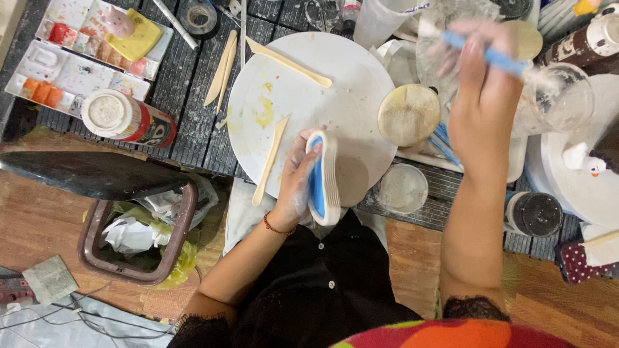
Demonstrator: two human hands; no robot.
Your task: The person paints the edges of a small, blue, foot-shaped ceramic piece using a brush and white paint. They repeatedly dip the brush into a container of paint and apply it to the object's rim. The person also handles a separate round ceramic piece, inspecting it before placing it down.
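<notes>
My left hand (293, 177) grips a ridged white clay piece with a blue painted face (321, 177), held on edge over the near rim of a round white board (303, 96). My right hand (480, 96) is raised at the far right, closed on a blue-handled brush (496, 59) that is blurred. The brush tip sits over a clear glass jar (558, 96). A round tan disc (408, 115) lies between the two hands.
Wooden modelling tools (271, 158) lie on and beside the board. Paint palettes (84, 55) and a white-lidded paint bottle (126, 118) sit at left. A bin with crumpled paper (138, 235) stands below the slatted table. Small lidded jars (403, 188) are near the front edge.
</notes>
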